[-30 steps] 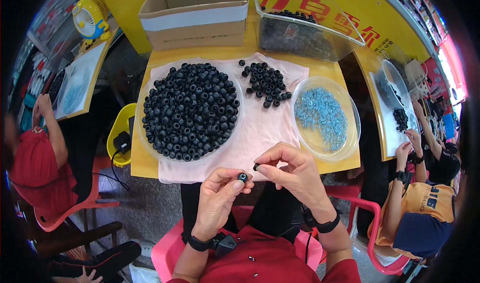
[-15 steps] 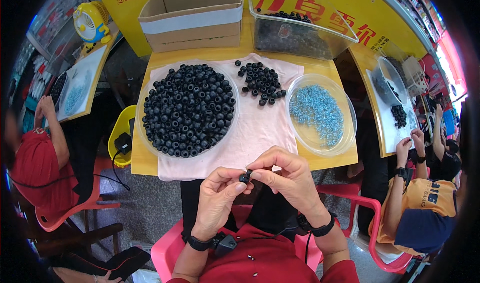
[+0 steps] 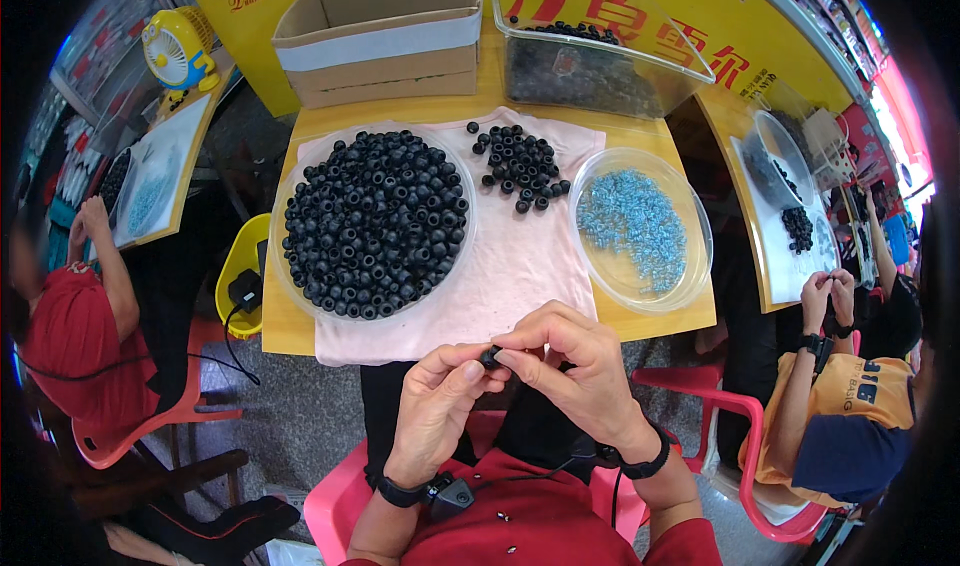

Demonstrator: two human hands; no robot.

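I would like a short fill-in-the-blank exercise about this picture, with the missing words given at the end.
1. The left hand and right hand hold a bead-like piece coloured ____.
2. Blue pieces lie in a dish on the table's ____ side.
3. The cloth is coloured pale ____.
4. The cardboard box stands to the ____ of the clear bin.

Missing words: black; right; pink; left.

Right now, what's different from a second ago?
The right hand moved left, meeting the left hand at the black bead the left one already held. The right hand's dark piece is hidden now; I can't tell whether it let go. The black bead pile and blue beads stayed put.
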